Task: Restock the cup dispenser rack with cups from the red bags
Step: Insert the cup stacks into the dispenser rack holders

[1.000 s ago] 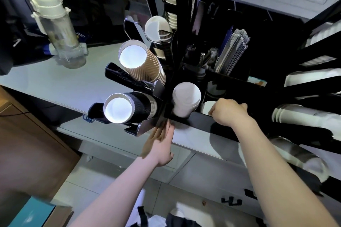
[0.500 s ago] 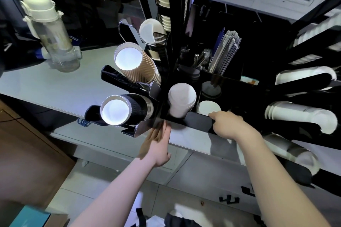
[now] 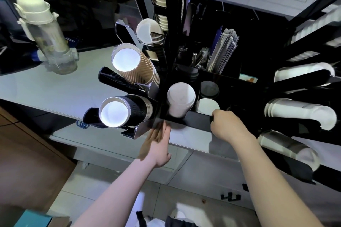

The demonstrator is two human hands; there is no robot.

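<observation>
Bottle standing on counter, far left, well apart from rack.

Black cup stack lying in low left slot of cup dispenser rack.

Left hand pressing rack's front corner, fingers flat, holding nothing.

Right hand curling over rack's front edge, fingers narrow.

Red bags not in view.

Risk: rack sliding or tilting under uneven pull, projecting stacks spilling out.

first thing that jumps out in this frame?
The black cup rack fanning out at centre, with brown cups and black cups pointing their bright white insides at the camera on its left side, and white cups lying sideways on the right. Both bare hands are at its front edge: the left hand flat near the corner, the right hand curled on the rim.
</observation>
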